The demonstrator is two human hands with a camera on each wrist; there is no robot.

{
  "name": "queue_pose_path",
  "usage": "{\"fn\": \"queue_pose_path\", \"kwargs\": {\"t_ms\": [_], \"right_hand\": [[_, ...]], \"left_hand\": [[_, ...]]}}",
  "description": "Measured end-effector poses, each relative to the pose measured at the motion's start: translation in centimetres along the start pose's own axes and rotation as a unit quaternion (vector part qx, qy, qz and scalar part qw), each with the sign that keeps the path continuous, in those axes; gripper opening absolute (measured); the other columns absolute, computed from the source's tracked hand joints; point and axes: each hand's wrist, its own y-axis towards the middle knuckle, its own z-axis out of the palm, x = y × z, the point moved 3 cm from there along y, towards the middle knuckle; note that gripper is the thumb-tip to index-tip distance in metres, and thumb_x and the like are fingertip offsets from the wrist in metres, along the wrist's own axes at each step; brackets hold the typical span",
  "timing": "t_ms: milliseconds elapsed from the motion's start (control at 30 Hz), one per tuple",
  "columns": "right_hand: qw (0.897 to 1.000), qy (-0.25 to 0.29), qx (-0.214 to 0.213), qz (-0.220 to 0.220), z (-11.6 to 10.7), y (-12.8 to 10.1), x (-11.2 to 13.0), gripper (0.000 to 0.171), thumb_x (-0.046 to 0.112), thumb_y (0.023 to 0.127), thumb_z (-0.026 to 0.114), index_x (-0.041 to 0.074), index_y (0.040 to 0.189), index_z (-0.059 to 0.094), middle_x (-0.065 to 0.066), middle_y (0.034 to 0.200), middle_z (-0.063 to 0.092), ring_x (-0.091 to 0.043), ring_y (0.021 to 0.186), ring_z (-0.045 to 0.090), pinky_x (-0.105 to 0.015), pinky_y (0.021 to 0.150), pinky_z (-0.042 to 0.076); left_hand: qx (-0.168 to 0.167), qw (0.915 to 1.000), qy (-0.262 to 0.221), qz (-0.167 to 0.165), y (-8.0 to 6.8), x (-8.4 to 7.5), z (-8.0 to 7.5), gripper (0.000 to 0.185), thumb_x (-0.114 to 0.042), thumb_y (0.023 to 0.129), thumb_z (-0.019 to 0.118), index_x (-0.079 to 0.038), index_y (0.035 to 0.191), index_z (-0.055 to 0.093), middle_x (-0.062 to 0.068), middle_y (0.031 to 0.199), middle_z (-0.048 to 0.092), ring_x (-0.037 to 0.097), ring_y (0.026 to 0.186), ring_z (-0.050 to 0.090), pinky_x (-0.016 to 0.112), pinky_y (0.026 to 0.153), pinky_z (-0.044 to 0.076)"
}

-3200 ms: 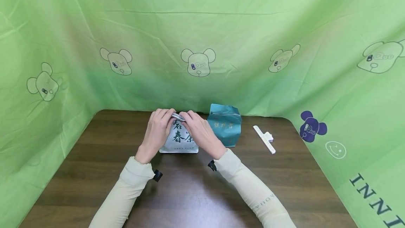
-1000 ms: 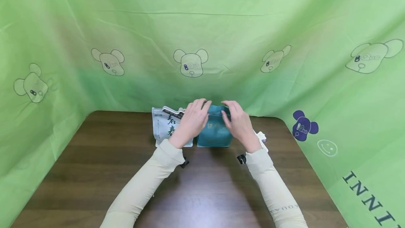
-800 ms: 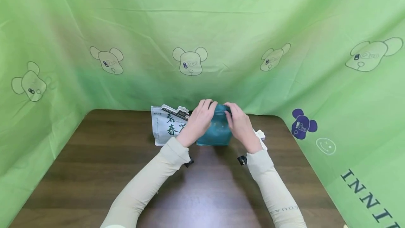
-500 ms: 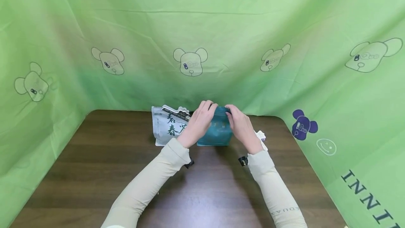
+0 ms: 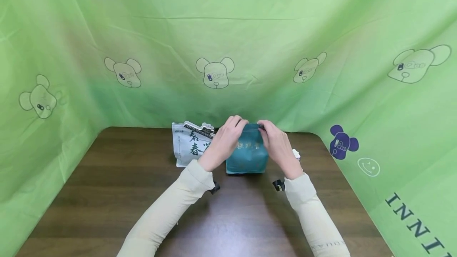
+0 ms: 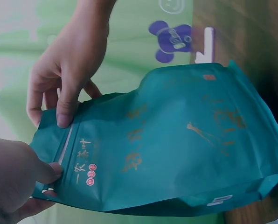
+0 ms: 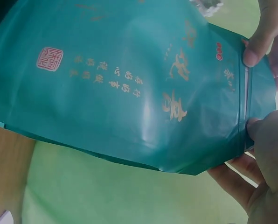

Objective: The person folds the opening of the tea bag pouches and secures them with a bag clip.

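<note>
**Both hands pinch the top of the teal pouch**

Since three seconds ago, both hands have left the white tea pouch (image 5: 189, 146) and gone over to the teal tea pouch (image 5: 248, 156), which has itself come forward and a little toward the middle of the dark wooden table (image 5: 107, 193). Over the last second the pouch has been drawn slightly nearer the person, and the gold lettering on its front now shows between the hands.

From where I stand, the teal pouch sits upright on its base, just to the right of the white one, their sides close or touching behind the left wrist. The left hand (image 5: 225, 142) pinches the pouch's top edge at its left end, thumb in front and fingers behind; the left wrist view shows that thumb (image 6: 48, 170) pressed right on the zip strip. The right hand (image 5: 280, 146) pinches the same top edge at the right end, its thumb (image 6: 64, 116) also laid on the strip. Both grips are clenched on the pouch mouth, and I cannot tell whether the zip is sealed.

Behind the right hand a white sealing clip (image 5: 296, 154) lies on the table, mostly hidden. Green cloth (image 5: 321, 31) printed with bear faces hangs round the table on three sides.
</note>
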Motion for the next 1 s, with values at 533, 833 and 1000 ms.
{"fn": "queue_pose_path", "kwargs": {"t_ms": [533, 833, 1000], "right_hand": [[0.998, 0.036, -0.013, -0.046, 0.4, -0.7, 3.5, 0.020, -0.005, 0.094, 0.065, 0.001, 0.114, 0.062, -0.014, 0.105, 0.067, -0.026, 0.083, 0.068, -0.042, 0.068, 0.055], [0.997, 0.064, -0.009, -0.042, 0.9, -1.0, 4.3, 0.021, -0.006, 0.094, 0.064, 0.001, 0.114, 0.063, -0.012, 0.107, 0.068, -0.025, 0.085, 0.069, -0.040, 0.071, 0.056], [0.995, 0.082, -0.008, -0.051, 1.8, -1.0, 5.0, 0.022, -0.007, 0.094, 0.065, 0.001, 0.114, 0.063, -0.011, 0.106, 0.068, -0.024, 0.088, 0.069, -0.040, 0.074, 0.056]], "left_hand": [[-0.022, 0.9987, -0.046, -0.004, -3.4, 0.0, -2.8, 0.047, 0.024, 0.078, 0.061, -0.002, 0.116, 0.066, 0.008, 0.107, 0.063, 0.022, 0.099, 0.060, 0.027, 0.083, 0.054], [-0.025, 0.9987, -0.043, -0.009, -4.2, 0.1, -3.5, 0.043, 0.022, 0.080, 0.062, -0.003, 0.115, 0.067, 0.008, 0.106, 0.064, 0.022, 0.098, 0.060, 0.027, 0.081, 0.054], [-0.022, 0.9986, -0.044, -0.022, -5.0, 0.4, -3.9, 0.044, 0.022, 0.080, 0.061, -0.003, 0.115, 0.067, 0.008, 0.105, 0.064, 0.022, 0.098, 0.061, 0.029, 0.080, 0.054]]}}
